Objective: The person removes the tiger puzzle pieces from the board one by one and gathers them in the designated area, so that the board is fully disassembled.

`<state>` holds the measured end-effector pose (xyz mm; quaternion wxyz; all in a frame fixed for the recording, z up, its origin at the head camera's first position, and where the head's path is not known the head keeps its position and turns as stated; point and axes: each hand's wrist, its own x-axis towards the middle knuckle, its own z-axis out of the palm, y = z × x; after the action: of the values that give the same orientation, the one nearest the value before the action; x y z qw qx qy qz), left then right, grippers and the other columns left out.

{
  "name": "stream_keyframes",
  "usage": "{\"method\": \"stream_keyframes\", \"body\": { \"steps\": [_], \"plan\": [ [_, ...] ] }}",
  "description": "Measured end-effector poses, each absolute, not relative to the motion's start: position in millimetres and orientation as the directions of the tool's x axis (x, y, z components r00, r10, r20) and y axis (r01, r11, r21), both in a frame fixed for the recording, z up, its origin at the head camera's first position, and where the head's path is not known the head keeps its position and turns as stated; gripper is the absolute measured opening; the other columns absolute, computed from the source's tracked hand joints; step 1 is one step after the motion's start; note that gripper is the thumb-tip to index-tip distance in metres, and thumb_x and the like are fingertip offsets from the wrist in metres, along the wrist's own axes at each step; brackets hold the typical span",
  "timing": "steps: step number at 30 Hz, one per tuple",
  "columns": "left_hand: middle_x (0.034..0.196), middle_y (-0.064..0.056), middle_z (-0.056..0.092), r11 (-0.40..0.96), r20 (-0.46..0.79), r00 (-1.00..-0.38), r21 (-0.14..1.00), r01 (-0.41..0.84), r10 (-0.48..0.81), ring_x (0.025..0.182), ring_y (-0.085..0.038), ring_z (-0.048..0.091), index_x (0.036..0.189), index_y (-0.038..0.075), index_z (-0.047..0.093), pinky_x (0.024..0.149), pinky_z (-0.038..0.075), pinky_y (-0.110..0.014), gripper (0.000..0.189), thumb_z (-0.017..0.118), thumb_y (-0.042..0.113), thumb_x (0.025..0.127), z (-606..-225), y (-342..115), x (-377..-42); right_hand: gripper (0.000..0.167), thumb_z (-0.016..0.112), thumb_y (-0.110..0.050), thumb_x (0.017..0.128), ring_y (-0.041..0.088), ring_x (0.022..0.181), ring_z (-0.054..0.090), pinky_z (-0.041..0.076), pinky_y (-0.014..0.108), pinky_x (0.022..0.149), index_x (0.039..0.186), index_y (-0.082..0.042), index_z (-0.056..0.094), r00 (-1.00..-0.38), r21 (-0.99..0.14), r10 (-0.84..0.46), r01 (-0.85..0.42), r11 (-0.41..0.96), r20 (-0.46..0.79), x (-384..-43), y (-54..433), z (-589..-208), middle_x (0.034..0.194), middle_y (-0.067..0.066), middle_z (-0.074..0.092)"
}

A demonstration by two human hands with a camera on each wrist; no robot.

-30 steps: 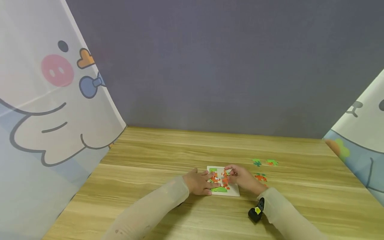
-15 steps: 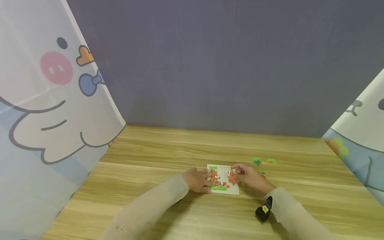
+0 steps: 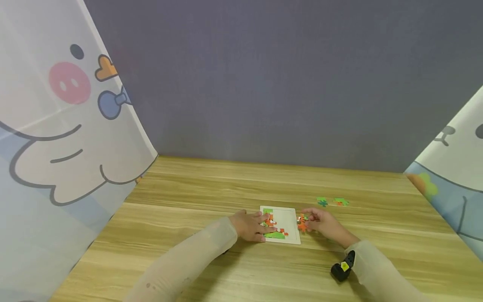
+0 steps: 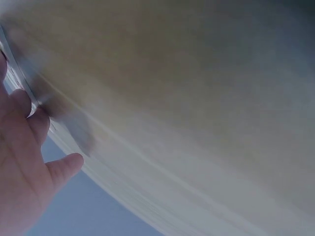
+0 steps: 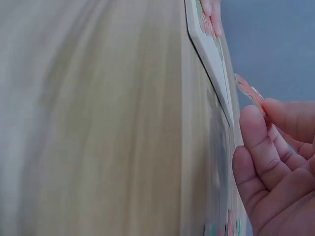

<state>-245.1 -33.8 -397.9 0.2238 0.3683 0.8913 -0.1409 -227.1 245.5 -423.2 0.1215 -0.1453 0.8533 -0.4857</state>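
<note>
On my head view, a wood-grained surface (image 3: 211,184) fills the lower part, backed by a plain grey wall (image 3: 264,84); a pale cartoon-printed curtain (image 3: 41,113) hangs at the left edge, another printed panel (image 3: 458,147) at the right. Below centre I see a white puzzle board (image 3: 285,220), partly filled with green and orange on its left and lower parts. Two loose green pieces, one with teal (image 3: 322,201) and one with orange (image 3: 341,201), lie to its upper right. My left hand (image 3: 249,226) lies flat, fingers spread over the board's left side. My right hand (image 3: 327,226) pinches an orange piece (image 3: 302,225) between thumb and finger, beside the board's right edge.
</note>
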Motion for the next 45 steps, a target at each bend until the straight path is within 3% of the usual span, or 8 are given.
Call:
{"method": "stream_keyframes", "body": {
  "steps": [6, 13, 21, 29, 35, 45],
  "plan": [
    [0.172, 0.017, 0.008, 0.696, -0.499, -0.628, -0.067, 0.715, 0.597, 0.158, -0.006, 0.015, 0.158, 0.055, 0.021, 0.125, 0.029, -0.048, 0.054, 0.036, 0.056, 0.106, -397.6, -35.2, -245.8, 0.045, 0.057, 0.000, 0.100, 0.002, 0.067, 0.056, 0.045, 0.021, 0.056, 0.139, 0.020, 0.046, -0.939, -0.863, -0.337, -0.107, 0.494, -0.077, -223.6, 257.6, -421.6, 0.089, 0.006, 0.062],
    [0.172, 0.018, 0.007, 0.694, -0.500, -0.630, -0.076, 0.716, 0.594, 0.158, -0.005, 0.014, 0.157, 0.056, 0.020, 0.125, 0.028, -0.048, 0.054, 0.036, 0.058, 0.105, -400.1, -33.7, -246.4, 0.052, 0.057, -0.005, 0.102, 0.001, 0.077, 0.063, 0.054, 0.022, 0.068, 0.143, 0.021, 0.039, -0.937, -0.873, -0.330, -0.067, 0.482, -0.110, -223.9, 281.4, -423.2, 0.093, 0.007, 0.065],
    [0.171, 0.018, 0.008, 0.704, -0.511, -0.635, -0.077, 0.706, 0.580, 0.158, -0.004, 0.014, 0.157, 0.057, 0.021, 0.125, 0.028, -0.048, 0.054, 0.036, 0.059, 0.105, -404.9, -32.4, -245.4, 0.051, 0.056, -0.006, 0.103, 0.001, 0.074, 0.055, 0.049, 0.021, 0.065, 0.144, 0.020, 0.040, -0.943, -0.850, -0.315, -0.076, 0.522, -0.109, -225.5, 305.6, -422.1, 0.085, -0.003, 0.060],
    [0.171, 0.017, 0.009, 0.703, -0.499, -0.638, -0.077, 0.707, 0.587, 0.158, -0.004, 0.014, 0.157, 0.057, 0.022, 0.125, 0.029, -0.048, 0.054, 0.036, 0.059, 0.105, -405.4, -33.8, -245.4, 0.050, 0.057, -0.006, 0.103, -0.003, 0.082, 0.059, 0.054, 0.021, 0.073, 0.143, 0.020, 0.042, -0.962, -0.813, -0.257, -0.077, 0.577, -0.091, -225.1, 325.3, -419.0, 0.096, 0.001, 0.067],
    [0.172, 0.017, 0.009, 0.709, -0.500, -0.640, -0.071, 0.701, 0.583, 0.158, -0.005, 0.014, 0.157, 0.056, 0.021, 0.125, 0.028, -0.048, 0.054, 0.036, 0.058, 0.105, -405.4, -34.9, -245.4, 0.047, 0.058, -0.005, 0.101, -0.001, 0.076, 0.062, 0.053, 0.020, 0.067, 0.138, 0.021, 0.046, -0.959, -0.832, -0.284, -0.144, 0.536, -0.017, -225.9, 340.4, -426.0, 0.086, -0.010, 0.067],
    [0.172, 0.017, 0.009, 0.706, -0.492, -0.643, -0.079, 0.704, 0.586, 0.158, -0.005, 0.015, 0.157, 0.056, 0.022, 0.125, 0.029, -0.047, 0.054, 0.037, 0.058, 0.105, -402.0, -35.5, -243.4, 0.047, 0.056, -0.005, 0.102, -0.003, 0.076, 0.060, 0.051, 0.022, 0.067, 0.141, 0.019, 0.044, -0.982, -0.758, -0.163, -0.033, 0.651, -0.097, -222.4, 350.9, -418.1, 0.090, -0.003, 0.069]
  ]
}}
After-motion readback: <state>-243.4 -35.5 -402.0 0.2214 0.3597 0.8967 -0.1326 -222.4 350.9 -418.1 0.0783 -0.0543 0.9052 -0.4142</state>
